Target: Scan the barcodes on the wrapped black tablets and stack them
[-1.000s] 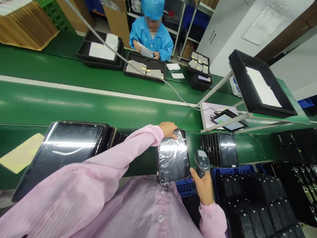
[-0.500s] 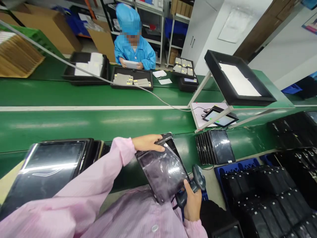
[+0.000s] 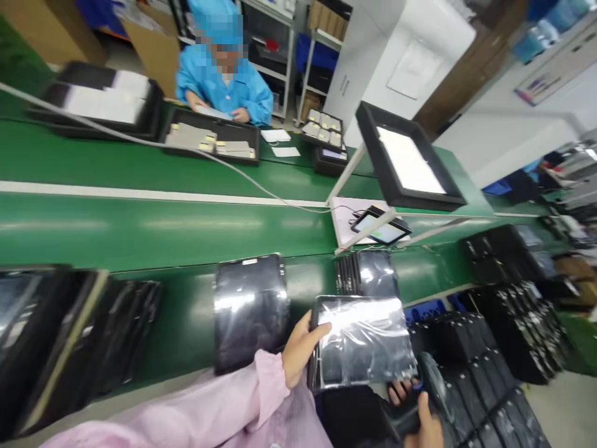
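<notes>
My left hand [image 3: 301, 348] grips the left edge of a black tablet in a clear plastic bag [image 3: 364, 341], held nearly flat in front of my body. My right hand [image 3: 422, 420] is closed round the handle of a dark barcode scanner [image 3: 431, 386], just below the tablet's right corner. Another bagged tablet [image 3: 249, 308] leans upright on the near green bench, left of the held one. A row of upright tablets [image 3: 368, 274] stands behind it.
A green conveyor belt [image 3: 163, 227] runs across. A person in blue works at black trays [image 3: 209, 140] on the far side. A tilted black tray on a stand [image 3: 405, 162] and a lit tablet [image 3: 382, 227] sit to the right. Stacked black tablets [image 3: 489, 354] fill crates lower right; more [image 3: 56, 330] lean left.
The view has swung right and blurred. The bagged tablet went from tilted upright near my chest to lying flat and lower right. My left hand shifted to its left edge; the scanner dropped lower.
</notes>
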### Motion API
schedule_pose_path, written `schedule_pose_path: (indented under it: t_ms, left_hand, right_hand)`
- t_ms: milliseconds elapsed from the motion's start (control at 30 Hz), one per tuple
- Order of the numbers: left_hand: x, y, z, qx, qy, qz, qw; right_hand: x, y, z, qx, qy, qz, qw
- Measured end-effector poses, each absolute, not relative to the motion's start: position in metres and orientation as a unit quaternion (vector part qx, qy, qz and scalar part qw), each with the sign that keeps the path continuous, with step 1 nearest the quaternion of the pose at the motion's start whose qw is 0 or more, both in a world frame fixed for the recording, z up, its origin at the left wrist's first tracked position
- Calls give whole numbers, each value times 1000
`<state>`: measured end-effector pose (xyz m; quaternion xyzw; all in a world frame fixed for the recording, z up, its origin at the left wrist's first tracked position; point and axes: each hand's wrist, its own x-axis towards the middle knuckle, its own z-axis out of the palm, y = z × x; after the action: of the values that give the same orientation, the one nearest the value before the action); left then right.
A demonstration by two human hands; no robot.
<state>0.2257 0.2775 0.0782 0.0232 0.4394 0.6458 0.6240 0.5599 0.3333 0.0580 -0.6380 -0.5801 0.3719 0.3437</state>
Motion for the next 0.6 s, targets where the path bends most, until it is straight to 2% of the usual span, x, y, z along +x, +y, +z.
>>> schedule_pose_path:
  t_ms: [133, 200, 300, 467, 600]
  left_hand:
    - [268, 316, 64, -11, 424, 629, 652]
    - [288, 334, 59, -19, 416, 629, 657]
    - [315, 359, 53, -25, 405, 644, 648]
    - [341, 393, 41, 5, 422, 636, 646]
    - [346, 408, 24, 148, 525, 528, 651]
  right_hand:
    - [522, 369, 47, -587, -327, 579, 461]
    - [504, 402, 50, -572, -300, 599, 473]
    - [489, 463, 54, -579, -371, 549, 476]
    - [489, 571, 51, -554, -450, 573, 404]
    - [486, 635, 46, -523, -511, 600, 326]
